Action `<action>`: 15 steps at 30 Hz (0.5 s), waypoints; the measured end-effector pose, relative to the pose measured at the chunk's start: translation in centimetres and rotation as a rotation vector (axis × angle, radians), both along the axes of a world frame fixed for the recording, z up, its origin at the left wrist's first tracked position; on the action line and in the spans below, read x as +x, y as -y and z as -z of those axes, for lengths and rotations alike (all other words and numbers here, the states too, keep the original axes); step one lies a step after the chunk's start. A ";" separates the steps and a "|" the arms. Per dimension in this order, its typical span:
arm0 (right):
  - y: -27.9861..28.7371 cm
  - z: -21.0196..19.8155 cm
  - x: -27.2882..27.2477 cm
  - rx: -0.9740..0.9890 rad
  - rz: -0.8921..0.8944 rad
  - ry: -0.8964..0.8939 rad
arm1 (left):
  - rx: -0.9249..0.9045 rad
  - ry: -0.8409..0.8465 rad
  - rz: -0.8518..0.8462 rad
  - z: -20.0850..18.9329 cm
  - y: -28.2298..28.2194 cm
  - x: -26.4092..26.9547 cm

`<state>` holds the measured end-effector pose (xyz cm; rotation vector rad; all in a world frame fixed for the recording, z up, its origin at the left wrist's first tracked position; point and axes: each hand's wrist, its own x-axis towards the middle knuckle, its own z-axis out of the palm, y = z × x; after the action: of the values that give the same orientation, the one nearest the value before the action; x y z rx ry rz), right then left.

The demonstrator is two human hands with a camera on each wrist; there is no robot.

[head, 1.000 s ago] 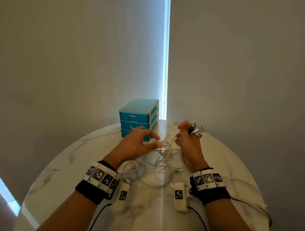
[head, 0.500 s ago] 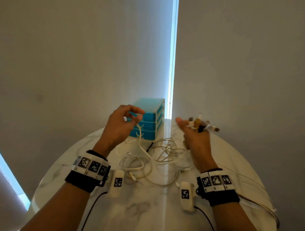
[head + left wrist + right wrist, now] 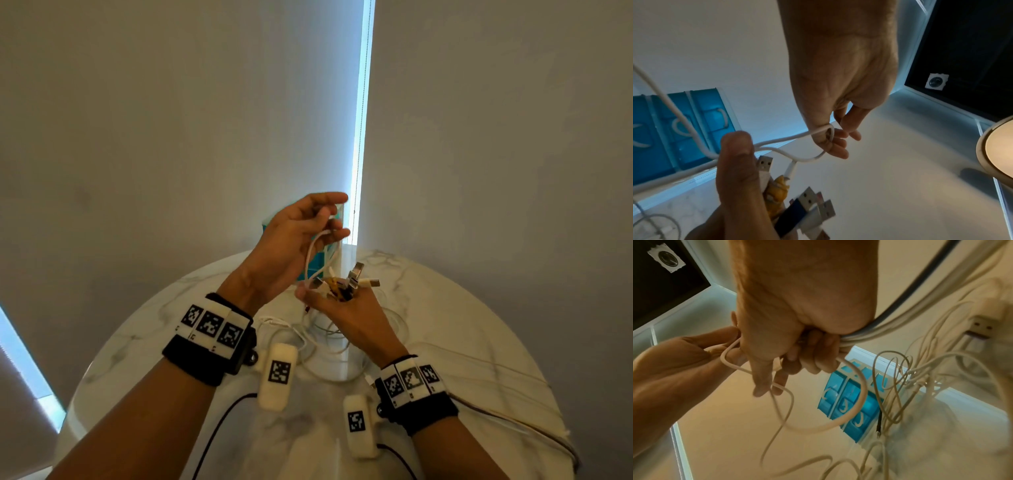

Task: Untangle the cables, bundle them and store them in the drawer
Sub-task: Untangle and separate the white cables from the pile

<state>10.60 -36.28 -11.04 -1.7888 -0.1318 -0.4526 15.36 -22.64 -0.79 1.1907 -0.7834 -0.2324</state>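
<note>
Head view: cable ends [image 3: 346,286] in right hand [image 3: 349,317]

A round white marble table [image 3: 462,342] with grey veining stands close against plain grey wall panels [image 3: 154,120]. Directly behind the table, a narrow vertical strip of bright daylight [image 3: 362,120] runs up between the panels. Left of the table, low down, a second slanted band of light [image 3: 24,370] shows.

Above the round marble table [image 3: 462,342], the left hand [image 3: 291,240] pinched a loop of white cable [image 3: 313,253] that ran down to the right hand [image 3: 346,308], which gripped a cluster of plugs [image 3: 346,282] before the blue drawer unit [image 3: 315,270].
</note>
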 end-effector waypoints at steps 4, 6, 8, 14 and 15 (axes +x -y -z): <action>0.8 -0.8 -0.2 0.103 0.213 0.124 | 0.178 0.172 -0.196 -0.4 -1.5 1.7; 1.9 -1.3 0.0 0.177 0.351 0.218 | 0.359 0.239 -0.328 0.3 -2.5 2.3; 2.7 -1.8 0.0 0.248 0.425 0.267 | 0.554 0.239 -0.348 1.6 -3.2 2.5; 4.6 -1.9 -0.1 0.501 0.450 0.277 | 1.171 0.458 0.075 6.7 -3.1 2.8; 4.9 -2.0 -0.1 0.515 0.459 0.279 | 1.151 0.479 0.080 7.1 -2.9 2.8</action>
<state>10.54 -41.16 -9.06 -1.2323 0.1942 -0.9715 18.11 -19.75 -7.87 2.3561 -1.1609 -0.5101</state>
